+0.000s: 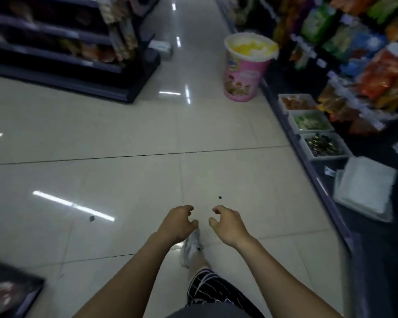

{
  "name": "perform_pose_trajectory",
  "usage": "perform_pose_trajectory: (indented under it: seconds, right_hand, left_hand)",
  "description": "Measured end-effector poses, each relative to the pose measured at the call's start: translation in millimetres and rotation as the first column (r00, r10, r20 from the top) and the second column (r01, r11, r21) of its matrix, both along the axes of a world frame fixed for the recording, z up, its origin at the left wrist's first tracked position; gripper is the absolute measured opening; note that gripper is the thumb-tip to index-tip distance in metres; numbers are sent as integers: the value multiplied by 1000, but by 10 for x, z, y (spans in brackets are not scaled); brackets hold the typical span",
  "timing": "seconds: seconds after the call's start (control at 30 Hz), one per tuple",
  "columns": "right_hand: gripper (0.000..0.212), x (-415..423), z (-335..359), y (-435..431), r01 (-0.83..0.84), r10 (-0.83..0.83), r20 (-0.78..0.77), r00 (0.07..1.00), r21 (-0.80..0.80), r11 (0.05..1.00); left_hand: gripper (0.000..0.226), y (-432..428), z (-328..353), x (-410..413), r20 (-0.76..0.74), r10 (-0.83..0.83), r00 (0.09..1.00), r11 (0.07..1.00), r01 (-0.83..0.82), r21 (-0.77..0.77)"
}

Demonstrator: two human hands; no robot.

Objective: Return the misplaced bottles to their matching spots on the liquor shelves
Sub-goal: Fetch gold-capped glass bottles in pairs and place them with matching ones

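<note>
The fingers (187,208) of the left hand (177,223) are loosely curled and grasp nothing. The fingers (217,209) of the right hand (229,224) are the same, half-bent around empty air. The two hands hang near each other without touching, with both bare forearms stretched forward. Just below them a white sneaker (191,247) is set on the pale glossy tiled floor (101,138), beyond black shorts with a white line pattern (207,288). That reads as walking, and the blur at the edges fits it. Further out on the right, a dark shelf unit of bright snack bags (365,65) runs along the aisle. White rectangular trays of loose sweets (310,120) sit at its foot, with a stack of flat white packs (365,189) nearer. A pink round tub with a yellow and white top (244,72) stands on the floor at the aisle's edge. A dark shelf unit of what look like baked goods (55,56) stands on the left. No bottles are in view, in either hand or on the floor, and no liquor shelves either, so the task's things lie outside the picture. Judged from this, the person is between carries or on the way to a bottle. How many have been returned cannot be told. Finding, lifting and matching whatever remains all lies ahead.
</note>
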State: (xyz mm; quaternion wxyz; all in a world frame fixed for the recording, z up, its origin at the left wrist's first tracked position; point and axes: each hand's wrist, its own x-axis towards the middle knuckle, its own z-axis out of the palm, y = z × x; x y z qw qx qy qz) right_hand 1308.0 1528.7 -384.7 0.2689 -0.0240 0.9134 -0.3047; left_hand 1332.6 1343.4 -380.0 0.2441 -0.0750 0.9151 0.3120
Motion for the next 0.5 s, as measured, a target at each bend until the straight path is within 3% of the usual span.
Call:
perform_pose_trajectory:
  seconds: [0.2,0.5]
  right_hand:
    - [50,-1353,-113,-1515,-295,295,5,955,0,955]
    - [53,-2960,142,-3722,-573,573,-13,819,3,819]
  left_hand:
    - [62,-1486,31,-802,35,266,963,963,-264,-60]
    - [60,-3470,366,-1783,-29,582,813,806,-581,-115]
